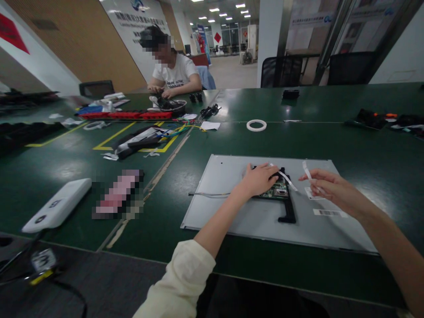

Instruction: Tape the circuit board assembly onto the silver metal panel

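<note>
A grey metal panel (232, 207) lies flat on the green table (347, 145) in front of me. A small green circuit board (278, 191) with a black bracket (289, 212) sits on the panel. My left hand (258, 179) rests on the board's left end, fingers curled down onto it. A thin white strip (287, 179) runs from under that hand across the board. My right hand (326, 185) hovers over the panel's right part, its fingers pinched on a short white tape strip (306, 170). Two barcode labels (327, 213) are stuck on the panel near it.
A white tape roll (256, 125) lies beyond the panel. A white device (58, 205) lies at the left. Cables and black parts (142, 141) sit inside yellow floor-tape lines. Another person (172, 70) works at the far side beside a red strip (126, 115).
</note>
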Tool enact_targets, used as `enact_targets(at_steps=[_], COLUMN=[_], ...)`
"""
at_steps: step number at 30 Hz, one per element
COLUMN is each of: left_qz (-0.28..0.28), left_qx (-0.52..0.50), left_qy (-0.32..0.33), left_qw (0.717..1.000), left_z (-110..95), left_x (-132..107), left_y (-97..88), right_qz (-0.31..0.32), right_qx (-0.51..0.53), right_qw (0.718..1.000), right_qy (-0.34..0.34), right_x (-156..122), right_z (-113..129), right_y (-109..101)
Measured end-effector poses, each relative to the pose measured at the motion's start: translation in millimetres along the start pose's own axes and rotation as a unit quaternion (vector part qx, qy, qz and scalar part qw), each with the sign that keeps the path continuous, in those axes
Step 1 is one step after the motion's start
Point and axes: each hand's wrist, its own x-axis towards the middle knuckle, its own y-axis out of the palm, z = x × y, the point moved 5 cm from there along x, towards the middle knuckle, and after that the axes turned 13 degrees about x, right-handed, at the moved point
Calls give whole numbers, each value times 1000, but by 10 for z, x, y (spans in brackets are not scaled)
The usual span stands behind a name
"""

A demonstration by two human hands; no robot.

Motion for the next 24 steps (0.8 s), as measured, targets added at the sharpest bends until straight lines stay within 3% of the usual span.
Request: enact_targets(at_steps=[6,14,24], left_qz=[-6,4,-5], left_qx=[-5,-7,-10], left_qy=[6,-2,-25], left_qw=[1000,1000,1000], left_z=[-7,-9,16], left_x=[-6,-4,28], left_y=[-9,-7,65], right_qz=[27,34,47], right_qx=[-73,-17,-45], right_qw=[996,994,990], right_qy=[33,100,125], right_x=[112,31,-30], right_z=[-174,-156,-196], right_y=[196,240,109])
